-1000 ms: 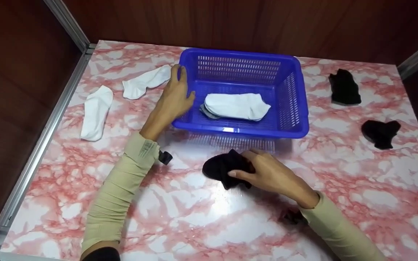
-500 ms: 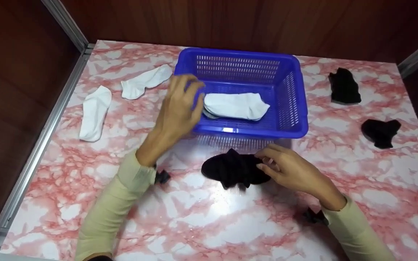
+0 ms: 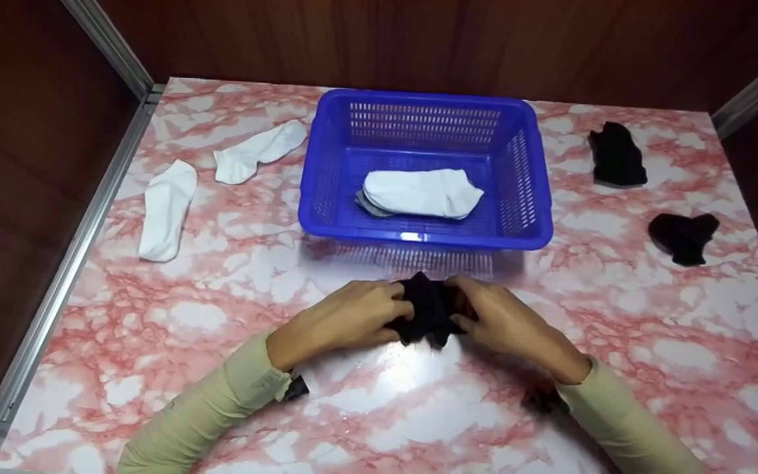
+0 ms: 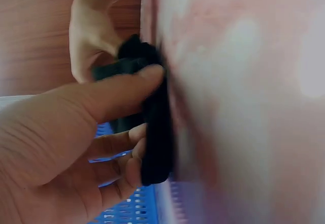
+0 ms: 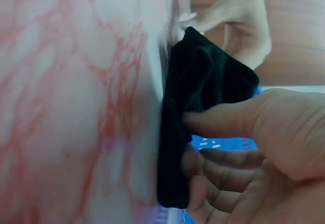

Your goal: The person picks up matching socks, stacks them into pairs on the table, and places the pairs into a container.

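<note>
Black socks [image 3: 426, 309] lie bunched on the table in front of the basket, with one hand at each end. My left hand [image 3: 353, 315] pinches the left end; in the left wrist view its thumb [image 4: 133, 88] is on one face and its fingers are behind. From the other side my right hand [image 3: 501, 319] grips the right end, its thumb [image 5: 223, 121] pressed on the black cloth [image 5: 175, 158] in the right wrist view. How many socks are in the bundle cannot be told.
Behind the hands stands a blue basket [image 3: 425, 241] holding a white sock [image 3: 422, 193] over grey ones [image 3: 374, 205]. Two white socks [image 3: 167, 210] [image 3: 260, 153] lie left of it. Two black socks [image 3: 618, 155] [image 3: 683, 237] are at the right. Wooden panels enclose the table.
My left hand has left the basket's left rim and come down to the black socks. The right hand drew back rightward, uncovering their right end, then moved in and took hold again.
</note>
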`<state>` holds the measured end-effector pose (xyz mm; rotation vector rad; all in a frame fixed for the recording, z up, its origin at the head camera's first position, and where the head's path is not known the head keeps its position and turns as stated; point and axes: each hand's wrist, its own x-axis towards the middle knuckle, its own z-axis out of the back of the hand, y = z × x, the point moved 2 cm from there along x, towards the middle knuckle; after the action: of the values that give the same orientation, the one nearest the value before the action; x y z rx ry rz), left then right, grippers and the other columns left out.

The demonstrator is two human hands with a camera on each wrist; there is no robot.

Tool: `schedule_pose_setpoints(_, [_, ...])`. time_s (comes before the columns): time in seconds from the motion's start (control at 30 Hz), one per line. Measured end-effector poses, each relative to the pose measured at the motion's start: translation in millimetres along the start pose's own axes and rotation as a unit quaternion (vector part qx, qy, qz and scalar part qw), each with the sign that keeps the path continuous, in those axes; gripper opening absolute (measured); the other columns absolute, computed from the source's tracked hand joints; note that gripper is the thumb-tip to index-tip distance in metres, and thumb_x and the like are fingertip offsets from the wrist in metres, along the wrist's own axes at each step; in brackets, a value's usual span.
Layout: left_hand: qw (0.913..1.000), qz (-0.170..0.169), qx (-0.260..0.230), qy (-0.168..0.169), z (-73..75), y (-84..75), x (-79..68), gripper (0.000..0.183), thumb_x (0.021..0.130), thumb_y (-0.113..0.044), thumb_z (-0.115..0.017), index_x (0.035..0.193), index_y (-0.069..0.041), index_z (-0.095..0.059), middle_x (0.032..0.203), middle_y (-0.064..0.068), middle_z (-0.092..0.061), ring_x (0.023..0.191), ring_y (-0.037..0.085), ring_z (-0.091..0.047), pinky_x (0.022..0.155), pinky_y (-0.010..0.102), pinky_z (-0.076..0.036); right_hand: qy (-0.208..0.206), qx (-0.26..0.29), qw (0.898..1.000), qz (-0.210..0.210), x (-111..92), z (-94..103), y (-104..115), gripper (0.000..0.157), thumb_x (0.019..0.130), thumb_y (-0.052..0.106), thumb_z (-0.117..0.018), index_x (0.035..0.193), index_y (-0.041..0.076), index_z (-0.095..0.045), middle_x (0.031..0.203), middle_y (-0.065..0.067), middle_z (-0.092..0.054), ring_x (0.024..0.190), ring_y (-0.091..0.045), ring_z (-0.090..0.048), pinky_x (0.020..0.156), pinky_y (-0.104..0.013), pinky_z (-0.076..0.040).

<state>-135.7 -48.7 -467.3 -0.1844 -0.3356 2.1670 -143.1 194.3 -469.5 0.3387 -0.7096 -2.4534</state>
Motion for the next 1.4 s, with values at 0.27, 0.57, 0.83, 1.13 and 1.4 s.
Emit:
schedule_pose_setpoints(0.27, [0.9990, -0.008, 0.002, -0.043, 22.4, 5.6, -9.6, 0.010, 0.096, -0.015, -0.072, 0.102, -0.020, -0.077, 0.098, 0.001, -0.068, 0.091, 0.019, -0.066, 0.081, 0.035, -0.057, -0.004, 0.018, 1.000, -0.024, -8, 28.5, -3, 0.042, 0.087, -0.003, -0.070, 0.128, 0.002, -0.059, 0.082, -0.003, -0.066, 0.070, -0.012, -0.059, 0.061, -0.027, -0.051])
schedule_pose_setpoints(0.57, [0.9971, 0.059, 0.037, -0.029, 27.5, 8.3, -24.2, 0.030, 0.083, -0.008, -0.079, 0.113, -0.014, -0.076, 0.112, 0.011, -0.068, 0.106, 0.030, -0.062, 0.092, 0.041, -0.055, -0.002, -0.033, 0.999, 0.004, -14, 45.5, -9, 0.038, 0.090, 0.004, -0.077, 0.126, 0.002, -0.063, 0.102, -0.007, -0.069, 0.088, -0.018, -0.064, 0.076, -0.039, -0.056])
schedule_pose_setpoints(0.83, [0.9975, 0.011, 0.018, -0.068, 23.6, 0.7, -25.8, 0.037, 0.083, -0.017, -0.085, 0.118, -0.015, -0.072, 0.128, 0.009, -0.064, 0.116, 0.028, -0.055, 0.103, 0.042, -0.051, -0.026, -0.103, 0.988, 0.108, -21, 37.6, 3, 0.032, 0.086, 0.012, -0.085, 0.115, 0.005, -0.072, 0.110, -0.006, -0.070, 0.099, -0.019, -0.065, 0.084, -0.040, -0.060])
schedule_pose_setpoints(1.13, [0.9989, 0.011, -0.030, -0.033, 8.1, 6.7, -21.6, 0.023, 0.091, -0.009, -0.075, 0.114, -0.008, -0.071, 0.113, 0.007, -0.071, 0.105, 0.024, -0.067, 0.093, 0.037, -0.058, 0.055, -0.097, 0.989, 0.100, -17, 17.3, -10, 0.039, 0.083, 0.030, -0.090, 0.113, 0.012, -0.072, 0.119, -0.002, -0.068, 0.109, -0.018, -0.066, 0.096, -0.040, -0.060])
schedule_pose_setpoints(1.4, [0.9970, 0.071, -0.028, -0.011, 7.1, 21.2, -21.0, 0.017, 0.098, -0.022, -0.072, 0.107, -0.008, -0.075, 0.102, 0.005, -0.071, 0.099, 0.026, -0.062, 0.089, 0.039, -0.054, 0.038, -0.026, 0.990, 0.130, -9, 21.8, -25, 0.011, 0.095, 0.015, -0.078, 0.105, 0.012, -0.074, 0.108, 0.000, -0.069, 0.100, -0.014, -0.066, 0.089, -0.038, -0.060])
